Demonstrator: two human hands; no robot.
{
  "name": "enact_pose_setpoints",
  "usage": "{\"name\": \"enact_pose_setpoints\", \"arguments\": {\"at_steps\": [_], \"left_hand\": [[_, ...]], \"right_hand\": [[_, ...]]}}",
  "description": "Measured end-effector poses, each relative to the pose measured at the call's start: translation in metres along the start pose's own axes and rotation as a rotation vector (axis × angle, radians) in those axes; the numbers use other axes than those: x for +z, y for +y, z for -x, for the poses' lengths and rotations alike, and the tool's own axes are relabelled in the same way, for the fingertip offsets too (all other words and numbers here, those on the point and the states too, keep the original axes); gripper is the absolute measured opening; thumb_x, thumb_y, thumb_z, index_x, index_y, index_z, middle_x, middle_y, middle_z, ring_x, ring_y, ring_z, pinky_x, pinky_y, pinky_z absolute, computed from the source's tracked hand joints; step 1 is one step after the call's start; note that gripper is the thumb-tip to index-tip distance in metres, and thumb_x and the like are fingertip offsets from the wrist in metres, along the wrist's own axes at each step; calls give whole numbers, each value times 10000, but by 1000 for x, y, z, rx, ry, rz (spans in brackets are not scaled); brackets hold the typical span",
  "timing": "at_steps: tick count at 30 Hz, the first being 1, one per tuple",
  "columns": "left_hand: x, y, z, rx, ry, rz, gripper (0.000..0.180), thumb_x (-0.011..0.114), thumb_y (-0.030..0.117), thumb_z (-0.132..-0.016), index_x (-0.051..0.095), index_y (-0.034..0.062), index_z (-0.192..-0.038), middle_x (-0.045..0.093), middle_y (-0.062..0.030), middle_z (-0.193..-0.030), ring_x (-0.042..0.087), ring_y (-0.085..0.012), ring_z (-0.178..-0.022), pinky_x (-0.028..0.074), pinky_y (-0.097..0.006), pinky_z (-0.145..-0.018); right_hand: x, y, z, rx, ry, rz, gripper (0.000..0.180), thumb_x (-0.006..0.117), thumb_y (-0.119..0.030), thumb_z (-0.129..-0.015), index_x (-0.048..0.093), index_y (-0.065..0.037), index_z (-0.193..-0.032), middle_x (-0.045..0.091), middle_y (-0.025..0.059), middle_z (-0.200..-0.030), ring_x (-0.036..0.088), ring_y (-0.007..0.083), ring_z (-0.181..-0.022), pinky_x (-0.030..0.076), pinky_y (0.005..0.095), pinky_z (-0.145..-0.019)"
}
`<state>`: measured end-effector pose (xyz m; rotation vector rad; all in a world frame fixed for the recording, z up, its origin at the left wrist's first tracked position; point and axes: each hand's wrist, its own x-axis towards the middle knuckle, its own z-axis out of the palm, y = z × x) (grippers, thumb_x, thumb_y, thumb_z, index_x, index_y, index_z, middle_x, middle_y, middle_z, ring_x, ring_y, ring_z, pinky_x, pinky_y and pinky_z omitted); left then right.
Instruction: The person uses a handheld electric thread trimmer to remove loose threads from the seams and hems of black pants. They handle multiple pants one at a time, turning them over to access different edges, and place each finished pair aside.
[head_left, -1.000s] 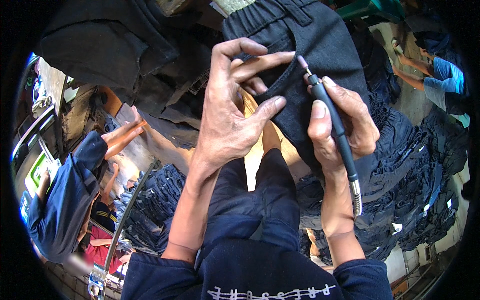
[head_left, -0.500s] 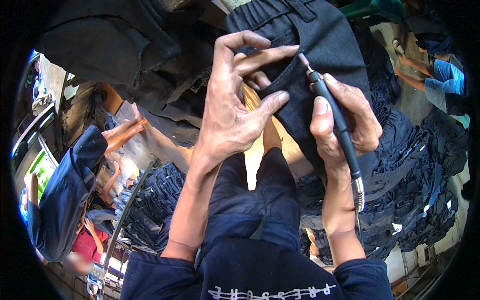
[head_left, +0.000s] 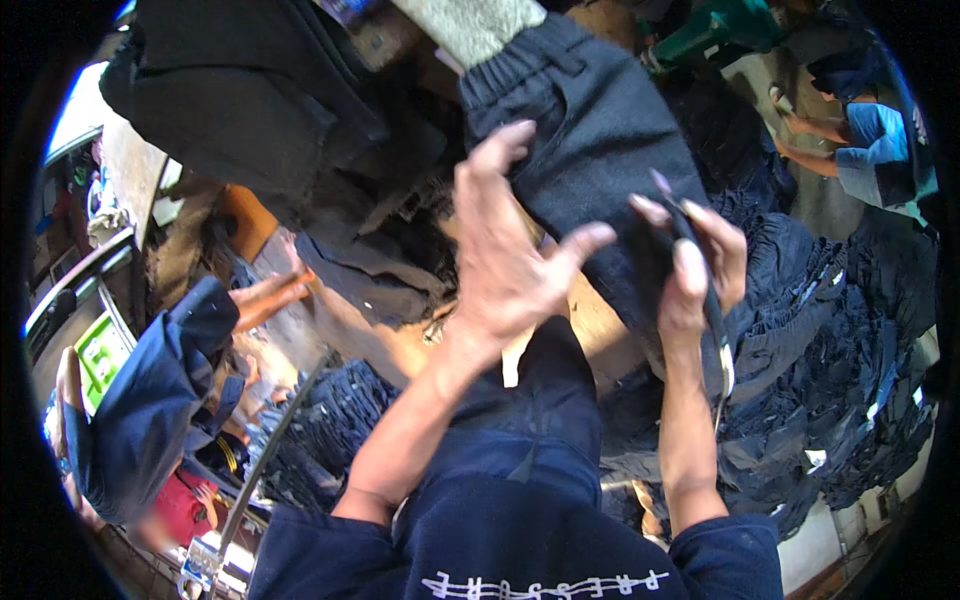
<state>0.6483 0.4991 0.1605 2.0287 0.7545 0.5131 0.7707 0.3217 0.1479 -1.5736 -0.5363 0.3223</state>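
Observation:
Dark trousers with an elastic waistband are pulled over a grey fuzzy form at the top of the view. My left hand is at their left edge, fingers and thumb spread, holding nothing; whether it touches the cloth is unclear. In my right hand is a slim black rotary grinder handpiece, gripped like a pen. Its pinkish grinding tip points up and left over the trouser leg. Both hands are slightly blurred.
Heaps of dark garments lie on the right, with another stack at lower left. Dark cloth hangs at upper left. A green machine stands at top right. Other people are at left and at far right, one in blue shorts.
My left hand has lifted off the pocket edge and spread its fingers. My right hand has drawn the handpiece down and right, away from the pocket. The view has shifted slightly.

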Motion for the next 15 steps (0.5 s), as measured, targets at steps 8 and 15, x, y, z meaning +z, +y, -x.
{"name": "enact_pose_setpoints", "arguments": {"at_steps": [8,15], "left_hand": [[-7,-49,-65,389,-217,-363,685,818,578,-908,658,316,-1520,364,-81,-1792,246,-411,-1669,82,-792,-1285],[-5,-19,-57,415,17,-552,580,737,258,-1041,578,271,-1599,332,-79,-1808,192,-400,-1693,101,-737,-1331]], "right_hand": [[-86,-41,75,-189,-103,549,201,776,-43,-979,797,-12,-1176,764,237,-1272,747,362,-1177,573,467,-1075],[-35,-8,38,-242,-122,229,217,771,-96,-1029,753,-26,-1233,786,164,-1254,738,402,-1203,578,444,-1046]]}}
